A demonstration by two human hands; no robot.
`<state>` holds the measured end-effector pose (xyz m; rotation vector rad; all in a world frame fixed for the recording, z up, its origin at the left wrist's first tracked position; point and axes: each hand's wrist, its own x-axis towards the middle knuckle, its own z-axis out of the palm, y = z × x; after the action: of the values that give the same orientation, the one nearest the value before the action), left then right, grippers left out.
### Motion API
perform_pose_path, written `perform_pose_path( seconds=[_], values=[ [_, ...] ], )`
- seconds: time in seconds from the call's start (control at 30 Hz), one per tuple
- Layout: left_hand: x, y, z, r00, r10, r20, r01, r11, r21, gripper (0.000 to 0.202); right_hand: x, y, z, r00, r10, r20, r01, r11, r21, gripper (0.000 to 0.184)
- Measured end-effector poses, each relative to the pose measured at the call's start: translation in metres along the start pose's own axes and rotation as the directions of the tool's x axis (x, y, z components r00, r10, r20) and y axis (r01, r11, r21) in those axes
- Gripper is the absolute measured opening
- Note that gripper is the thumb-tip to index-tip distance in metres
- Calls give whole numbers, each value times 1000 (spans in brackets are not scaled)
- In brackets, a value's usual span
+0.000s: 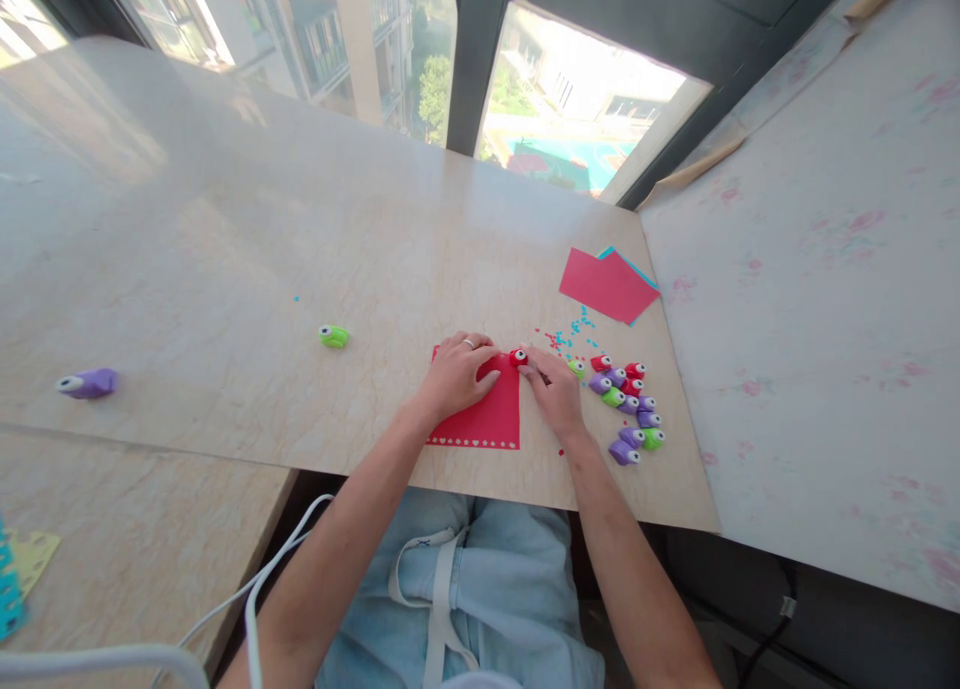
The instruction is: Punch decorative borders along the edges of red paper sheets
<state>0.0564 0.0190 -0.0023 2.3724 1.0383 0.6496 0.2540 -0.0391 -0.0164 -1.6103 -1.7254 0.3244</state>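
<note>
A sheet of red paper [489, 411] lies in front of me, with a row of small punched shapes, hearts among them, along its near edge. My left hand [459, 374] rests flat on its upper left part, thumb spread from the fingers, a ring on one finger. At the sheet's upper right corner sits a small red craft punch [518, 357], and the fingers of my right hand [553, 387] are closed on its side. Right of that hand stands a cluster of purple, red and green craft punches [628, 399].
Red and blue paper sheets [607, 281] lie near the right wall. Red and blue paper bits [574, 337] are scattered before them. A green punch [334, 336] and a purple punch [88, 383] lie to the left. White cables [281, 549] run at the lower left.
</note>
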Motion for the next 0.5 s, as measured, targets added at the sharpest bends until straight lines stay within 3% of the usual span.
perform_pose_path(
  seconds=[0.5],
  values=[
    [-2,1,0,1000,-10,7,10,1000,-10,26,-1,-2,-1,1000,21,7,-21,1000,11,29]
  ],
)
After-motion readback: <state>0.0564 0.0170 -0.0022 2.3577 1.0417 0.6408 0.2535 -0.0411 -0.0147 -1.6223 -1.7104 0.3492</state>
